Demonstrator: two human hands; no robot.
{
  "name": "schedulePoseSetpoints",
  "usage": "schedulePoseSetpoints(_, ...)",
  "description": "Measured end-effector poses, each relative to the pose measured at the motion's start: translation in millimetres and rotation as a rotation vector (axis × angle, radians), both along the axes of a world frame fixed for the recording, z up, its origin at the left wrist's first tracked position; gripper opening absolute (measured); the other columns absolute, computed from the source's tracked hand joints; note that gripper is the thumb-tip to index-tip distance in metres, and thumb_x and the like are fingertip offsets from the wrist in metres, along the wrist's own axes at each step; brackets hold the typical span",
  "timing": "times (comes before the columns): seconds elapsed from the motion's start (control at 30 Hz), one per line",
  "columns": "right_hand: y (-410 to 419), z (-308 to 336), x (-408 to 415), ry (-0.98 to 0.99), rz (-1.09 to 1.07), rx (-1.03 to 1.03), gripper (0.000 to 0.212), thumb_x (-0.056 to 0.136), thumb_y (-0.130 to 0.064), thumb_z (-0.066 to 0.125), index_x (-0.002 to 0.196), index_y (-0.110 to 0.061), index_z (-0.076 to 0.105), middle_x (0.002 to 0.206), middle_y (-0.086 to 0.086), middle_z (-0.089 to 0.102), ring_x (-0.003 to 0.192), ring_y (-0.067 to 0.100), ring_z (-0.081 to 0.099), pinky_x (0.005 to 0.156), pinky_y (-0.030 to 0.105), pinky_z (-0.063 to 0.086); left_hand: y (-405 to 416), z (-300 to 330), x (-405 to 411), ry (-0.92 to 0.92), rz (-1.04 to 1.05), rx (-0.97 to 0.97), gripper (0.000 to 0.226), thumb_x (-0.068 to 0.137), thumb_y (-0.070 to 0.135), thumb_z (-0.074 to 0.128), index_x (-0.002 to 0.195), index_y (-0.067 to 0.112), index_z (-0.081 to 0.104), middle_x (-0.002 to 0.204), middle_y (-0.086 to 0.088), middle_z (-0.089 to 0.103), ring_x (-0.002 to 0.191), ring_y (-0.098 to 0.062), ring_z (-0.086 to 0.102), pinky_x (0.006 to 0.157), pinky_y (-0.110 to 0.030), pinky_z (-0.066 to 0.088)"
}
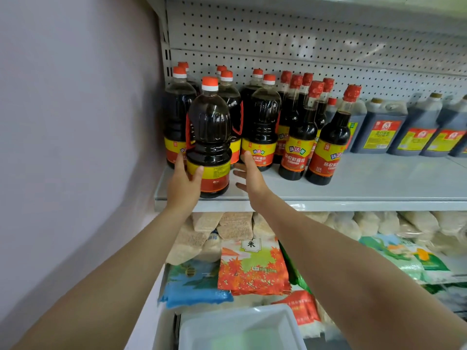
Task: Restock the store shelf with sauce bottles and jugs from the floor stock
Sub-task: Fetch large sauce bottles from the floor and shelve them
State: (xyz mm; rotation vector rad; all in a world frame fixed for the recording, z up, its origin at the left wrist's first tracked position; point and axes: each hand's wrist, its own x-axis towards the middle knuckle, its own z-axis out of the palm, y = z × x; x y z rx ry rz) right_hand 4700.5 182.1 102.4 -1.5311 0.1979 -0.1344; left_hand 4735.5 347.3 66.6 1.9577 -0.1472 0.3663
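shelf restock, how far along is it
Done: big bottles, slim bottles and jugs already line the shelf. In hand: the left hand holds a front bottle at the edge; the right hand is open beside it. Left: bare shelf front; floor stock unseen.

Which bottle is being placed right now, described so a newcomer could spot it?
On the grey shelf, look to the far left end by the wall. The large dark sauce bottle stands at the front edge, ahead of its row. Only it has the left hand on its label, whose back faces out.
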Motion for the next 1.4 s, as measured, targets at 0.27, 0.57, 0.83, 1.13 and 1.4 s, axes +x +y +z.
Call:
schedulePoseSetpoints(0.27, 20, 5, -6, -0.016, 0.158, 0.011, 0.05, 0.108, -0.05, 0.023, 0.149, -0.027, 0.039, 0.128, -0.015, 0.049, 0.112, -0.002, 0.05, 0.094, 0.022, 0.038, -14, -6, -22, -0.141, 0.18, 0.118, 0.071, 0.093, 0.049, 0.059, 0.152, 0.024, 0.031, 0.137, -0.007, 0.052, 0.124, -0.027, 0.051, 0.098, -0.045, 0.046)
schedulePoseSetpoints(0.57, 34, -11, 9, -0.119, 0.034, -0.155, 0.068, 0.1, -0.066, 0.034, 0.155, -0.026, 0.033, 0.157, -0.009, 0.035, 0.15, 0.016, 0.026, 0.122, 0.041, 0.021, 2, 3, -13, -0.065, 0.143, -0.02, 0.076, 0.092, 0.052, 0.059, 0.153, 0.021, 0.026, 0.145, -0.003, 0.047, 0.131, -0.025, 0.048, 0.1, -0.036, 0.041)
schedulePoseSetpoints(0.83, 45, -14, 13, -0.073, -0.011, -0.056, 0.072, 0.081, -0.079, 0.043, 0.137, -0.034, 0.046, 0.143, -0.007, 0.053, 0.133, 0.017, 0.049, 0.113, 0.051, 0.038, -7, 4, -24, -0.099, 0.221, -0.063, 0.049, 0.098, 0.054, 0.038, 0.14, 0.028, 0.045, 0.128, 0.006, 0.06, 0.116, -0.019, 0.057, 0.09, -0.037, 0.046)
schedulePoseSetpoints(1.13, 57, -18, 18, 0.002, 0.131, -0.077, 0.096, 0.078, -0.091, 0.037, 0.157, -0.037, 0.026, 0.163, -0.01, 0.03, 0.15, 0.013, 0.027, 0.123, 0.046, 0.023, -6, 2, -28, -0.071, 0.238, -0.149, 0.055, 0.096, 0.05, 0.033, 0.139, 0.018, 0.046, 0.137, -0.006, 0.05, 0.128, -0.023, 0.043, 0.095, -0.033, 0.033)
schedulePoseSetpoints(1.4, 43, -21, 14, -0.079, -0.024, -0.072, 0.06, 0.102, -0.061, 0.033, 0.144, -0.021, 0.051, 0.14, 0.002, 0.06, 0.126, 0.018, 0.057, 0.108, 0.043, 0.044, 11, 7, -3, 0.038, 0.102, -0.201, 0.059, 0.1, 0.052, 0.029, 0.153, 0.026, 0.026, 0.152, -0.001, 0.04, 0.138, -0.025, 0.04, 0.109, -0.039, 0.033)
